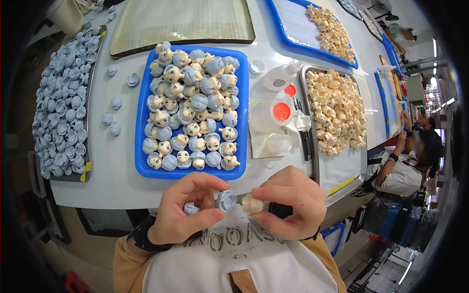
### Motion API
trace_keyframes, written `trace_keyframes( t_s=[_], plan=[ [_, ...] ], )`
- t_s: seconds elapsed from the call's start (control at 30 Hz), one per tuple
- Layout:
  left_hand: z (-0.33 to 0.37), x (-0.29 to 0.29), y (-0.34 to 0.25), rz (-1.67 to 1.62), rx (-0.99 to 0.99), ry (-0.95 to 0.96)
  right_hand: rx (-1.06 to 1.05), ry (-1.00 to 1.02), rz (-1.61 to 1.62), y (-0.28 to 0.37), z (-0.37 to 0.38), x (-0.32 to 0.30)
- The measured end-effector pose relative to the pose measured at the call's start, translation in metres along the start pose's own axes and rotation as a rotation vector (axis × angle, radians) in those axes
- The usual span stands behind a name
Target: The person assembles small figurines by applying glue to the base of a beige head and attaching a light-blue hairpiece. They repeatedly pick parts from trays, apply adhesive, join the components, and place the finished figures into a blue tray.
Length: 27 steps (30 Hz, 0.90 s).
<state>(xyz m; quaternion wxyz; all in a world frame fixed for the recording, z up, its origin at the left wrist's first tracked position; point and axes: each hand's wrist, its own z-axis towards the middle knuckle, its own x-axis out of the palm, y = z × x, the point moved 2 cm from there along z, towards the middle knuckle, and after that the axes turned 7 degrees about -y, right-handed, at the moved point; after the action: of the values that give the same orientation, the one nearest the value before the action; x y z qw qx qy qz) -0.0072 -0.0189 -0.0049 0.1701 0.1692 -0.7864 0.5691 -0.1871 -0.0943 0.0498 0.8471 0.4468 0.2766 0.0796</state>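
Blue cap [226, 200] pinched in left hand [172, 216], second cap [191, 209] tucked palmward, beige piece [251, 204] pinched in right hand [299, 204] just beside, likely light, stiff, smooth, best held by rims.

A crumpled white tissue [299, 123] lies beside a translucent plastic tub [263, 118] topped in red and a squat clear container [278, 144] on a glossy white worktable [113, 154]. Beyond stretches a dark-edged, pale rectangular board [181, 23]; at right sits a white-shirted co-worker [403, 177], a dark round fan [382, 7] behind.
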Motion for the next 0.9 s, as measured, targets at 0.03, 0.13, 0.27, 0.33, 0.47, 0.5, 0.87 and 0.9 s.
trace_keyframes(
  t_s=[0.03,0.13,0.27,0.33,0.47,0.5,0.87,0.9],
  plan=[
    [0.0,0.0,0.0,0.001,0.002,-0.006,-0.036,0.009,0.005,-0.002,0.0,0.004],
    [-0.001,-0.002,0.0,0.007,0.034,-0.026,-0.044,0.029,-0.01,-0.001,0.003,0.014],
    [-0.001,-0.007,0.004,0.032,0.042,0.02,0.016,0.155,-0.062,-0.002,0.005,0.019],
    [-0.002,-0.009,0.004,0.081,0.039,0.036,-0.017,0.2,-0.108,-0.004,0.004,0.018],
    [-0.002,-0.007,-0.006,0.018,-0.034,0.033,-0.095,0.185,-0.295,0.001,0.007,0.019],
    [-0.001,-0.004,-0.008,-0.038,-0.057,0.01,-0.097,0.161,-0.298,0.001,0.008,0.022],
    [0.001,-0.001,-0.008,-0.08,-0.203,0.075,-0.144,0.09,-0.376,-0.009,0.002,0.039],
    [0.002,0.001,-0.008,-0.078,-0.212,0.065,-0.143,0.095,-0.365,-0.01,0.001,0.039]
  ],
)
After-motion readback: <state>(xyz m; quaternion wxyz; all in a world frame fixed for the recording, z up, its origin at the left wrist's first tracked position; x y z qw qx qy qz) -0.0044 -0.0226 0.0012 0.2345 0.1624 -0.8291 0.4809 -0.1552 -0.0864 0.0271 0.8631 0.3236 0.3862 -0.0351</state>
